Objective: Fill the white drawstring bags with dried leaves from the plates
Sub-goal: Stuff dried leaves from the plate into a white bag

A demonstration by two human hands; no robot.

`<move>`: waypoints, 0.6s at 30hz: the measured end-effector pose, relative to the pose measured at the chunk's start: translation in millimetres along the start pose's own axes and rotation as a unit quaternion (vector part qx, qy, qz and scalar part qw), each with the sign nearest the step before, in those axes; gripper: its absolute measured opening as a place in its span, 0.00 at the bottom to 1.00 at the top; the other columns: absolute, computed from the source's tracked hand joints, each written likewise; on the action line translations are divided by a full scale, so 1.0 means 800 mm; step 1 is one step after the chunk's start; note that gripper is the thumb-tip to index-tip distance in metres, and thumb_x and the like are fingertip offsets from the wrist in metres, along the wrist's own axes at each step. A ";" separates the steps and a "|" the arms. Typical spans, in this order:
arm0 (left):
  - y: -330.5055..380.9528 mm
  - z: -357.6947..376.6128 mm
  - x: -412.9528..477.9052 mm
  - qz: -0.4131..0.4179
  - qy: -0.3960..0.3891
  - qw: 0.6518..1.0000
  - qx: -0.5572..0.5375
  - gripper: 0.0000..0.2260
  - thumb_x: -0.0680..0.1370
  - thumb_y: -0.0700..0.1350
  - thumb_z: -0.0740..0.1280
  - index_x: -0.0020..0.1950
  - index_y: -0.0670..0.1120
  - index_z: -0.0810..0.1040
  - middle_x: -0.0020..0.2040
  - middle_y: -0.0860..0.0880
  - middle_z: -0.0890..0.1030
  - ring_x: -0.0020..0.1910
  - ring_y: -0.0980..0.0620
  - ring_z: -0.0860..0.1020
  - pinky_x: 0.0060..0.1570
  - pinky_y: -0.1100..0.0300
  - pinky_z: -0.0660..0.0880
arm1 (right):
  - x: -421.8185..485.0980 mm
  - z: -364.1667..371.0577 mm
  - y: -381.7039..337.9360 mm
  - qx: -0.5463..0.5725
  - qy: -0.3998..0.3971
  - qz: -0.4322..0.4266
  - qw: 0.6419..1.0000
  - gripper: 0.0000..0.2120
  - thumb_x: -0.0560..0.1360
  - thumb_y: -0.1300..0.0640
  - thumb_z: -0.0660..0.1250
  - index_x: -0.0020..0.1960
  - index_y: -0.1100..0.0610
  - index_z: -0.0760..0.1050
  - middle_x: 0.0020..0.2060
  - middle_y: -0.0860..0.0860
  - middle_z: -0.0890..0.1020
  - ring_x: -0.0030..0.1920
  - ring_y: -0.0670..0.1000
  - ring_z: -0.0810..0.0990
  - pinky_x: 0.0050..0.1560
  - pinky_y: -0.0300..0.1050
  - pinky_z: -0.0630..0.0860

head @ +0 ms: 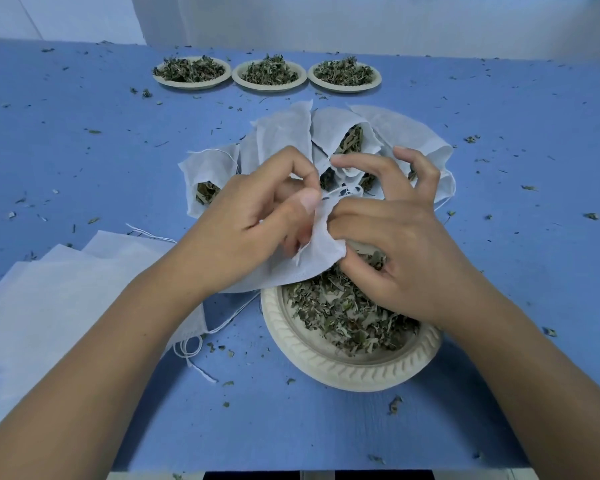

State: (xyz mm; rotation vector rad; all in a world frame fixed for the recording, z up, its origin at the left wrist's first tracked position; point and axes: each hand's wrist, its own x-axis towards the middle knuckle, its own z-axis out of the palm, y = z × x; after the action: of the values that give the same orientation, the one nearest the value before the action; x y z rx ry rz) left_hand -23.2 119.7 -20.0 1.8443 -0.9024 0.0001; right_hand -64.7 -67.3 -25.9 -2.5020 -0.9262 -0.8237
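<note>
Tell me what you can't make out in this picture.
Head view:
1. The held bag: its opening is covered by the left hand and right hand; how full, unclear.
2. The near plate: far rim hidden under the bag and right hand.
3. The empty bag stack: cut off by the left edge; count unknown.

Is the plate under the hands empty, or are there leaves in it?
Not empty: dried leaves cover most of the near plate, with some bare bottom showing at its left.

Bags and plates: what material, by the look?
Held bag: thin white fabric, probably non-woven or fine mesh; matte, folds and crumples softly. Near plate: beige moulded pulp or paper, judging by its matte, embossed rim; plastic possible.
</note>
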 end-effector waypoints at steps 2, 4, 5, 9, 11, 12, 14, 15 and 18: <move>0.003 0.003 -0.001 -0.019 0.003 1.000 -0.017 0.12 0.75 0.54 0.64 0.49 0.47 0.69 0.32 0.52 0.76 0.30 0.49 0.74 0.34 0.55 0.72 | -0.001 0.001 -0.002 -0.012 -0.006 -0.007 1.000 0.09 0.73 0.60 0.60 0.39 0.54 0.78 0.40 0.36 0.67 0.67 0.58 0.71 0.68 0.64 0.54; 0.005 0.008 -0.002 -0.019 0.002 1.000 0.004 0.14 0.73 0.54 0.67 0.49 0.47 0.68 0.32 0.50 0.75 0.31 0.47 0.74 0.36 0.53 0.73 | -0.001 0.002 -0.003 -0.018 -0.015 -0.004 1.000 0.09 0.72 0.59 0.59 0.40 0.55 0.79 0.42 0.37 0.66 0.65 0.59 0.72 0.68 0.58 0.53; 0.006 0.010 -0.002 -0.021 0.003 1.000 0.005 0.14 0.73 0.53 0.67 0.49 0.47 0.68 0.32 0.49 0.75 0.31 0.47 0.74 0.37 0.53 0.73 | 0.000 0.002 -0.004 -0.018 -0.016 -0.002 1.000 0.10 0.72 0.59 0.59 0.40 0.54 0.79 0.42 0.38 0.67 0.63 0.59 0.73 0.67 0.55 0.52; 0.003 0.010 -0.001 -0.034 0.028 0.999 0.005 0.07 0.74 0.42 0.65 0.48 0.49 0.68 0.31 0.50 0.76 0.30 0.53 0.73 0.36 0.55 0.72 | 0.001 0.003 -0.004 -0.022 -0.001 0.015 1.000 0.07 0.73 0.60 0.65 0.40 0.54 0.80 0.44 0.42 0.79 0.61 0.59 0.74 0.64 0.53 0.53; 0.003 0.009 0.000 -0.033 0.047 0.998 -0.005 0.07 0.74 0.39 0.63 0.48 0.49 0.68 0.31 0.46 0.75 0.29 0.51 0.71 0.34 0.55 0.70 | 0.002 0.004 -0.004 -0.040 0.019 0.024 0.999 0.05 0.72 0.61 0.68 0.44 0.54 0.82 0.48 0.44 0.81 0.61 0.57 0.74 0.63 0.53 0.54; 0.004 0.009 0.000 -0.027 0.057 0.998 -0.015 0.07 0.75 0.38 0.63 0.47 0.49 0.67 0.32 0.41 0.74 0.30 0.48 0.70 0.34 0.55 0.69 | 0.002 0.003 -0.003 -0.046 0.025 0.029 0.998 0.06 0.72 0.61 0.68 0.46 0.53 0.82 0.49 0.43 0.81 0.61 0.57 0.73 0.63 0.54 0.55; 0.006 0.008 -0.001 -0.004 0.066 0.997 -0.033 0.08 0.76 0.36 0.62 0.47 0.48 0.66 0.32 0.38 0.72 0.29 0.47 0.68 0.32 0.57 0.69 | 0.002 0.002 -0.005 -0.040 0.008 0.035 0.999 0.07 0.73 0.58 0.66 0.49 0.51 0.80 0.52 0.40 0.80 0.65 0.56 0.71 0.65 0.56 0.54; 0.007 0.009 -0.002 0.008 0.062 0.997 -0.040 0.08 0.77 0.35 0.62 0.47 0.47 0.66 0.32 0.40 0.72 0.29 0.50 0.68 0.32 0.61 0.68 | 0.002 0.003 -0.007 -0.033 -0.021 0.036 0.999 0.07 0.73 0.56 0.65 0.50 0.51 0.79 0.53 0.38 0.78 0.67 0.56 0.69 0.67 0.57 0.52; 0.006 0.012 -0.005 0.030 0.040 0.999 -0.020 0.08 0.77 0.34 0.61 0.47 0.47 0.68 0.32 0.46 0.73 0.28 0.54 0.68 0.33 0.69 0.66 | 0.000 0.010 -0.010 -0.037 -0.132 0.042 0.990 0.09 0.74 0.52 0.62 0.51 0.51 0.78 0.53 0.37 0.77 0.73 0.53 0.61 0.73 0.58 0.45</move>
State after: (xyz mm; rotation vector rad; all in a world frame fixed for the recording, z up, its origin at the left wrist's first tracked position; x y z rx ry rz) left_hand -32.7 113.6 -21.8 1.7664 -0.8952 0.0920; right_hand -66.8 -56.9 -31.2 -2.7404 -0.8781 -0.5170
